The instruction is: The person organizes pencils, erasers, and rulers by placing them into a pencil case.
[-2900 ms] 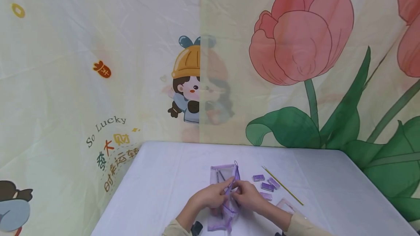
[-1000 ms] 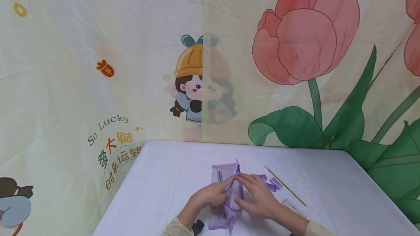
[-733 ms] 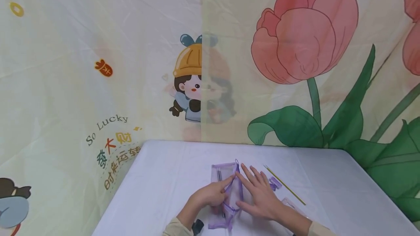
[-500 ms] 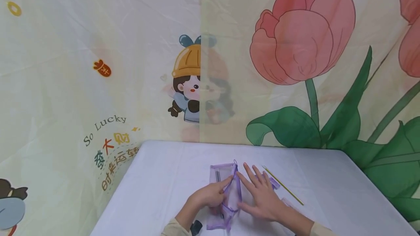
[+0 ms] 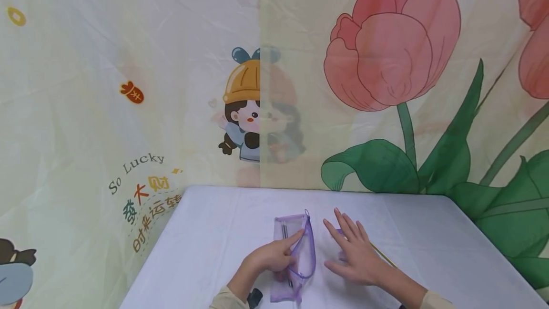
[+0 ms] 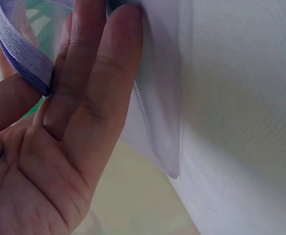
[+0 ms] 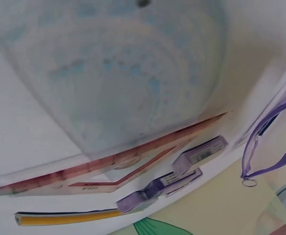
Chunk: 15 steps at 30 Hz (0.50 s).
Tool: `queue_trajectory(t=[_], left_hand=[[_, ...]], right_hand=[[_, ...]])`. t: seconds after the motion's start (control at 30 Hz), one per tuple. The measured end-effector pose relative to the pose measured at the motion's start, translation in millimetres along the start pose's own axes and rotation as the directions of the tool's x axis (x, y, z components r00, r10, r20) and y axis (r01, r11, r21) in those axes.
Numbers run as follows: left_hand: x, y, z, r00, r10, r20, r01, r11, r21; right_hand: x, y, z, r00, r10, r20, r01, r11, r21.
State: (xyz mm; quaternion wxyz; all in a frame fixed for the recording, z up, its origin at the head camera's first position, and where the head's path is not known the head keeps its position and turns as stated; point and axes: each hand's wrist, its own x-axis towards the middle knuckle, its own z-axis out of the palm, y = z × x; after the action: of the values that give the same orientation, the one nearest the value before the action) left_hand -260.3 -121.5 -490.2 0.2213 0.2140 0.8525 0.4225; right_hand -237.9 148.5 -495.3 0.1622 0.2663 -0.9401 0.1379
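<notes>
A purple mesh pencil pouch [image 5: 286,294] lies on the table with its zip mouth gaping. Two thin dark sticks [image 5: 285,230] show through the mesh. My left hand [image 5: 276,255] pinches the zip edge; in the left wrist view the purple zip edge [image 6: 23,58] sits between thumb and fingers. To the right of the pouch, my right hand [image 5: 360,259] hovers with fingers spread and nothing in it. Beneath it are purple erasers [image 5: 341,255], mostly covered. The right wrist view shows several erasers [image 7: 199,154] and a yellow pencil [image 7: 69,218].
A clear protractor with blue markings [image 7: 113,88] and a clear drawing tool with a red edge [image 7: 104,164] lie near the erasers. The white table [image 5: 214,232] ends at a printed cloth backdrop [image 5: 206,85].
My right hand came out of the pouch mouth, spread its fingers and moved right over the erasers. The left hand stays on the pouch, whose mouth now gapes wider.
</notes>
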Motion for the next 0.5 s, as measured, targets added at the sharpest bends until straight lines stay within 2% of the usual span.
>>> queue_trajectory(t=[0.23, 0.5], left_hand=[[-1.5, 0.7, -1.6, 0.999, 0.030, 0.016, -0.030, 1.000, 0.007], [-4.5, 0.5, -2.4, 1.000, 0.022, 0.016, -0.023, 1.000, 0.018]], right_hand=[[-2.6, 10, -8, 1.000, 0.006, -0.012, -0.006, 1.000, -0.024], [-6.7, 25, -13, 1.000, 0.016, -0.026, -0.017, 1.000, -0.020]])
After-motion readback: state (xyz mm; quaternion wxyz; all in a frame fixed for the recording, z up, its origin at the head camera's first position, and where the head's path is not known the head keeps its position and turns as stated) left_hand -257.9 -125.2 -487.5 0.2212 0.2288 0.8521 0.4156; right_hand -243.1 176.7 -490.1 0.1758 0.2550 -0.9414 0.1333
